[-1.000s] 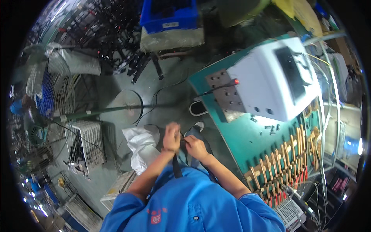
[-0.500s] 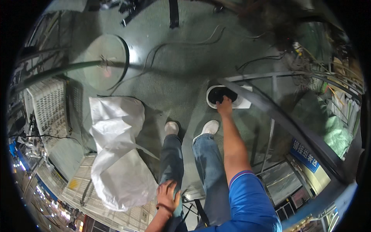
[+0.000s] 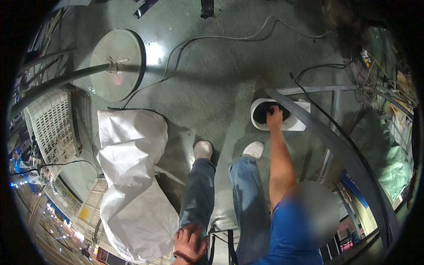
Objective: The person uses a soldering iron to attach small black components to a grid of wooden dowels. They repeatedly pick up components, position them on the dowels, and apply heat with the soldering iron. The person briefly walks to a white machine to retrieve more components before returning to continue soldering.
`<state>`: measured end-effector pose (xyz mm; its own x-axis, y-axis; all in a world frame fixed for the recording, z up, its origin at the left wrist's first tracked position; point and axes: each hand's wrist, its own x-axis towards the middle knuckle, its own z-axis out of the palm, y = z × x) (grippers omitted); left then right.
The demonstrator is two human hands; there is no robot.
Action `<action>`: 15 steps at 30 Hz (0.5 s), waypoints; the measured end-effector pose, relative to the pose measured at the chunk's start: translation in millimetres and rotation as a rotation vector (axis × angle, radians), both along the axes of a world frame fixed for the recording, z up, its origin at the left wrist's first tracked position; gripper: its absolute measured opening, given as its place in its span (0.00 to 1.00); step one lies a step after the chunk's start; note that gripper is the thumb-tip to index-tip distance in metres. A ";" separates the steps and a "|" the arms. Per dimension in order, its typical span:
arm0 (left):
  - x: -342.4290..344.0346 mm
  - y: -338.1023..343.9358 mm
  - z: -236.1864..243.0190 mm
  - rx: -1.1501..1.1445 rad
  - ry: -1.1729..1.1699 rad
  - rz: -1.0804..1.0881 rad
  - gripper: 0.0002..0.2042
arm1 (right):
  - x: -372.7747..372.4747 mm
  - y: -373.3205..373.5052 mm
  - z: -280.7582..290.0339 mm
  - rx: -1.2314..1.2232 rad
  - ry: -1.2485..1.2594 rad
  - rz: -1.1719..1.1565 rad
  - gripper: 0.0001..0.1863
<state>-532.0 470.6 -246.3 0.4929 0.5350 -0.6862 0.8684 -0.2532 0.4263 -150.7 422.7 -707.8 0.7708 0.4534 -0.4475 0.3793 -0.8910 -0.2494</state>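
Note:
My right arm reaches forward to a white plastic container (image 3: 298, 122) standing on the floor, ahead of my right foot. Inside its oval mouth lies a dark mass (image 3: 261, 113), too unclear to name. My right hand (image 3: 274, 118) is at that mouth, fingers bent and drawn together over the dark contents. Whatever they pinch blends into the black behind it. On my left knee rests my left hand (image 3: 191, 241), palm down with its fingers spread over the jeans (image 3: 197, 194). It holds nothing.
A large white woven sack (image 3: 132, 176) lies left of my leg. Beyond it stands a round base (image 3: 104, 81) with a slanting pole. A grey metal bar (image 3: 329, 132) crosses right of the container. A cable (image 3: 212, 37) trails over the floor. White perforated crates (image 3: 53, 126) line the left.
The view has shifted, so the container now appears farther right. My right hand stays at its mouth, its fingers now more drawn together. My left hand remains on my knee.

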 end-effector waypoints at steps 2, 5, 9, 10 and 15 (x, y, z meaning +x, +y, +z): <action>-1.6 -1.9 -3.3 0.012 -0.011 0.015 0.18 | -2.8 10.9 2.2 0.098 0.087 -0.120 0.17; 4.0 2.4 -0.5 -0.013 0.002 -0.023 0.17 | 15.9 3.3 9.8 0.377 0.429 -0.569 0.13; 0.7 -11.0 -7.7 0.044 -0.025 -0.023 0.15 | 34.6 -2.6 43.8 0.667 0.592 -1.065 0.06; -0.6 -13.5 -7.4 0.062 -0.009 -0.047 0.15 | 33.8 -2.7 59.2 0.702 0.639 -1.119 0.06; -17.2 -25.9 -13.5 0.156 0.045 -0.109 0.13 | 7.7 -5.8 158.1 1.046 0.901 -1.334 0.06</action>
<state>-549.2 444.6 -259.8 0.5248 0.5814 -0.6217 0.8493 -0.4071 0.3362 -142.9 416.9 -549.6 0.5252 0.1654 -0.8348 -0.8495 0.1604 -0.5026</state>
